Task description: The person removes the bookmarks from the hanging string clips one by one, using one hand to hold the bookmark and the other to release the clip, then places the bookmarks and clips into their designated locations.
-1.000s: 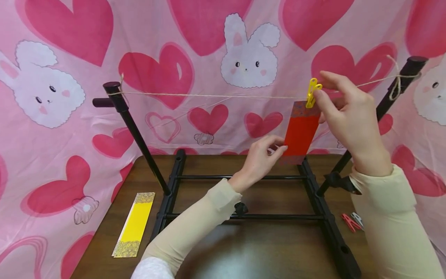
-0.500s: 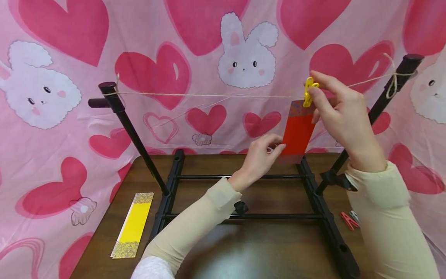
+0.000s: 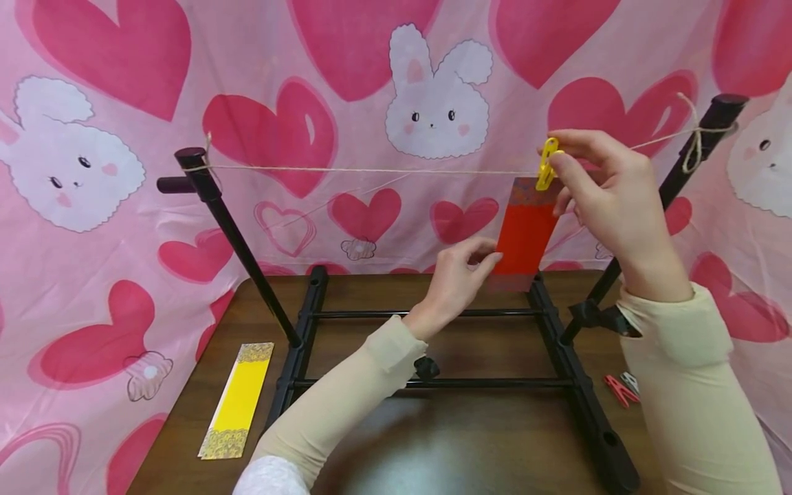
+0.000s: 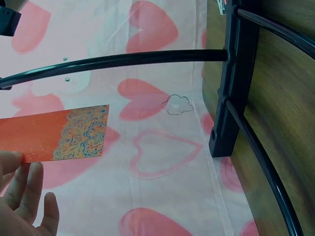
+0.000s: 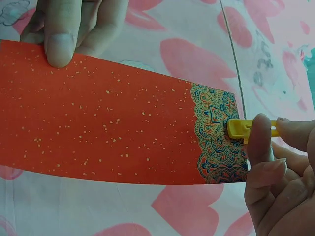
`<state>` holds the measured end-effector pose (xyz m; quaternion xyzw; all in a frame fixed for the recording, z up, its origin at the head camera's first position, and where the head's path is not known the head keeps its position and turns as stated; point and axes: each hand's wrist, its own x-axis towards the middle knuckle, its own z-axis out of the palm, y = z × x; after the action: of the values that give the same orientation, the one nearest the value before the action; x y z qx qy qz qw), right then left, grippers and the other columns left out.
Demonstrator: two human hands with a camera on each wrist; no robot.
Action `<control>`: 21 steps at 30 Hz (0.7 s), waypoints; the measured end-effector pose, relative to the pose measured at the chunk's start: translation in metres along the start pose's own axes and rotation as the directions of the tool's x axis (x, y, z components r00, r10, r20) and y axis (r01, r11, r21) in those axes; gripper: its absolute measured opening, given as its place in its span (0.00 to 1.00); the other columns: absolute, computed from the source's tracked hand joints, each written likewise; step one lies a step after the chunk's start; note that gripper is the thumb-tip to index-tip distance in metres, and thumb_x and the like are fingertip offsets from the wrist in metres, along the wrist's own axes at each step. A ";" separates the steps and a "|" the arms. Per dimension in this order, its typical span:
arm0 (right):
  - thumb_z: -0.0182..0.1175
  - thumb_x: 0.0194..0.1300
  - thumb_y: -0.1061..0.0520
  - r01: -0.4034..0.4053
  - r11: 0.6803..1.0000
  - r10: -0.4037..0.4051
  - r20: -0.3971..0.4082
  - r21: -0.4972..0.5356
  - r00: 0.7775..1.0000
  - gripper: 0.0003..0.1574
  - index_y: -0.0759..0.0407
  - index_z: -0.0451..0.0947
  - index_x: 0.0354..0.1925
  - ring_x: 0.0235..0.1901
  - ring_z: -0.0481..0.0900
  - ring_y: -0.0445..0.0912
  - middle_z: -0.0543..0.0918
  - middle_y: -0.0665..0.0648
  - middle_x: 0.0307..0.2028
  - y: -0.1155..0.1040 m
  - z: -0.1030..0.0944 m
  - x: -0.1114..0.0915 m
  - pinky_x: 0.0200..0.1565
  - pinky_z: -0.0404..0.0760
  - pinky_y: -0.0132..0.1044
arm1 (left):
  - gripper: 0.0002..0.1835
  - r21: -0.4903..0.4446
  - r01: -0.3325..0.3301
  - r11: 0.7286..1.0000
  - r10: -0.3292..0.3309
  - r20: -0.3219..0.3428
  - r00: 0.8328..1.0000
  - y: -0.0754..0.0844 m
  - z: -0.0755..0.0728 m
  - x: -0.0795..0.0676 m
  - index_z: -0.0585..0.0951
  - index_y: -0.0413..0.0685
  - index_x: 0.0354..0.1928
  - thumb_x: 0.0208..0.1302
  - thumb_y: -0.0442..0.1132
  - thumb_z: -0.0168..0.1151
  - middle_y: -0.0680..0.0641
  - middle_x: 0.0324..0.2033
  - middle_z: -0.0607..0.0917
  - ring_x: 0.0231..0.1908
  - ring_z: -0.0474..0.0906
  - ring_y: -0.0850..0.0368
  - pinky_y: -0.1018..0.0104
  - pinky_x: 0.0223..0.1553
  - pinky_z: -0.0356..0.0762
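A red paper strip with a patterned band at each end hangs at the twine line, toward its right side. My left hand pinches the strip's left edge between thumb and fingers, low down. Up at the strip's top edge is a yellow clothespin, which my right hand pinches by its handles. In the right wrist view, the nose of the yellow clip overlaps the patterned band, and the twine passes right by that edge. Part of the twine is hidden behind the right hand.
The twine is tied to two black posts of a black frame on the brown table. A yellow strip with patterned ends lies left; red and grey clothespins lie right. A pink heart-print cloth hangs behind.
The yellow clothespin's handles, spread apart earlier, are now squeezed closer together by the right hand. The left hand keeps its pinch on the red strip. The view has shifted slightly.
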<state>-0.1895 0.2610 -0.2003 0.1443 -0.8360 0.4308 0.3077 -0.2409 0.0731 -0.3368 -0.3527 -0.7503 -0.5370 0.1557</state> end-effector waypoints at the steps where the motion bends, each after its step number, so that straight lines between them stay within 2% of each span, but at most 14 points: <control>1: 0.63 0.75 0.53 -0.003 1.000 0.003 -0.002 0.004 1.000 0.24 0.51 0.80 0.67 0.23 0.80 0.40 0.86 0.47 0.52 0.000 0.000 0.000 0.26 0.76 0.25 | 0.10 -0.006 0.001 1.000 -0.001 -0.005 1.000 0.000 0.000 0.000 0.86 0.42 0.52 0.72 0.35 0.67 0.46 0.45 0.90 0.41 0.83 0.62 0.72 0.49 0.83; 8: 0.64 0.74 0.53 0.010 0.999 -0.009 -0.039 0.031 0.999 0.21 0.53 0.82 0.63 0.24 0.80 0.42 0.87 0.49 0.52 -0.002 0.000 -0.001 0.30 0.80 0.24 | 0.09 0.007 -0.020 1.000 0.020 -0.029 0.999 0.000 -0.002 -0.001 0.86 0.41 0.50 0.71 0.34 0.68 0.46 0.44 0.90 0.41 0.83 0.60 0.72 0.49 0.83; 14: 0.65 0.74 0.54 0.006 1.000 -0.004 -0.073 0.031 0.997 0.19 0.53 0.84 0.60 0.20 0.78 0.42 0.86 0.45 0.46 -0.003 0.001 -0.001 0.26 0.79 0.25 | 0.09 0.017 -0.031 0.999 0.031 -0.025 0.999 0.000 -0.003 -0.002 0.86 0.40 0.50 0.71 0.34 0.68 0.45 0.44 0.90 0.41 0.83 0.56 0.75 0.49 0.82; 21: 0.64 0.74 0.55 0.016 0.998 -0.011 -0.098 0.055 0.995 0.17 0.56 0.83 0.58 0.18 0.74 0.44 0.87 0.46 0.49 -0.004 0.003 -0.001 0.26 0.78 0.26 | 0.09 0.046 -0.027 0.999 0.027 -0.018 0.999 0.002 -0.004 -0.001 0.87 0.40 0.49 0.70 0.34 0.69 0.45 0.42 0.90 0.40 0.84 0.57 0.77 0.49 0.80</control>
<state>-0.1879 0.2561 -0.1997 0.1372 -0.8068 0.4582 0.3469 -0.2396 0.0694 -0.3344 -0.3541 -0.7560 -0.5209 0.1781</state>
